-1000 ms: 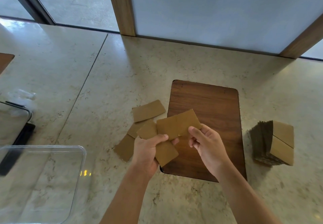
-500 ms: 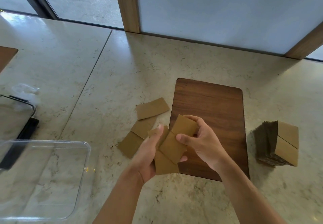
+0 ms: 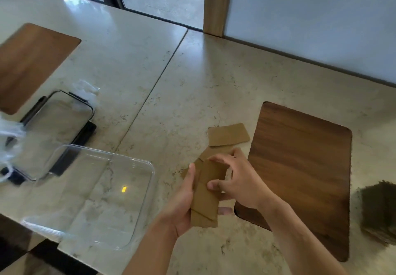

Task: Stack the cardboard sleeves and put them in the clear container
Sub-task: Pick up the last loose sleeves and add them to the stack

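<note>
Both hands hold a small stack of flat brown cardboard sleeves (image 3: 206,199) above the counter. My left hand (image 3: 182,206) grips the stack from the left side, thumb along its edge. My right hand (image 3: 237,180) curls its fingers over the stack's top and right edge. One loose sleeve (image 3: 228,134) lies flat on the counter just beyond the hands; parts of others show under the hands. The clear container (image 3: 150,168) stands empty to the left of my hands. A tall pile of sleeves (image 3: 381,208) sits at the right edge.
A dark wooden board (image 3: 304,167) lies to the right of the hands, another wooden board (image 3: 32,62) at the far left. The container's lid (image 3: 57,128) with black clips and a crumpled plastic bag (image 3: 8,137) lie left of the container. The counter's front edge runs below the container.
The two hands have pressed the held sleeves together into one aligned stack, and the view has swung left, bringing the container and lid further into sight.
</note>
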Demonstrator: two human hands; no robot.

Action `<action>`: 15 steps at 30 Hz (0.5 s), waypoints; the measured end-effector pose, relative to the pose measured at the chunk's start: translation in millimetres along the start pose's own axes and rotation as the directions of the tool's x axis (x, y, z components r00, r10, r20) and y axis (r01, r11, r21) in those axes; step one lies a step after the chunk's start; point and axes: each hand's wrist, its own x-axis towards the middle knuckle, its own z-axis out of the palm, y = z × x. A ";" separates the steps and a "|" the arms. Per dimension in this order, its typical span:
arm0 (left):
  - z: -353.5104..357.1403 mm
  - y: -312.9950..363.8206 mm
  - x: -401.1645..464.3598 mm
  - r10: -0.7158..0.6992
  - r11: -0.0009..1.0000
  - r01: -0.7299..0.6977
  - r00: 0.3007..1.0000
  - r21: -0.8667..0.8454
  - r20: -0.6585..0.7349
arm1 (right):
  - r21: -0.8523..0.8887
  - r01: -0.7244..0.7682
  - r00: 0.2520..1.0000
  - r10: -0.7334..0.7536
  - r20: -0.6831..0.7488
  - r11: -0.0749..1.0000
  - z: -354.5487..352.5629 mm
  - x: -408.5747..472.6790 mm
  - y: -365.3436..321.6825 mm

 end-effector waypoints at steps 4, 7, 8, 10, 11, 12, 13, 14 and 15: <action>-9.4 11.3 -3.1 -0.013 1.000 0.014 0.998 -0.008 0.058 | -0.098 0.045 0.997 -0.038 0.068 0.994 -7.3 5.0 -14.7; -12.5 14.5 -1.3 -0.009 1.000 0.009 0.997 -0.006 0.079 | -0.020 0.029 0.998 -0.028 0.050 0.999 -9.9 6.8 -19.7; -13.0 15.0 0.4 -0.006 1.000 0.007 0.997 -0.011 0.077 | -0.012 0.030 0.999 -0.030 0.025 0.999 -12.3 7.5 -19.2; -12.9 16.3 2.9 -0.009 0.999 0.012 0.996 -0.030 0.088 | 0.015 0.029 1.000 -0.029 -0.003 0.999 -19.1 7.7 -18.3; -13.0 17.0 3.6 -0.011 0.999 0.014 0.995 -0.035 0.098 | 0.039 0.030 1.000 -0.030 -0.003 0.999 -21.9 7.8 -17.3; -13.2 17.7 4.0 -0.011 0.999 0.015 0.994 -0.036 0.111 | 0.071 0.031 1.000 -0.030 -0.005 0.997 -24.2 8.4 -16.8; -13.1 18.1 4.5 -0.009 0.999 0.014 0.992 -0.039 0.127 | 0.102 0.031 0.999 -0.030 -0.011 0.994 -26.6 8.2 -16.4; -12.9 19.2 4.4 -0.006 0.999 0.011 0.991 -0.039 0.137 | 0.126 0.040 0.999 -0.037 -0.021 0.991 -28.5 8.4 -16.7; -12.4 20.0 4.3 -0.003 0.999 0.007 0.990 -0.034 0.138 | 0.139 0.048 0.999 -0.045 -0.027 0.989 -29.8 8.1 -17.4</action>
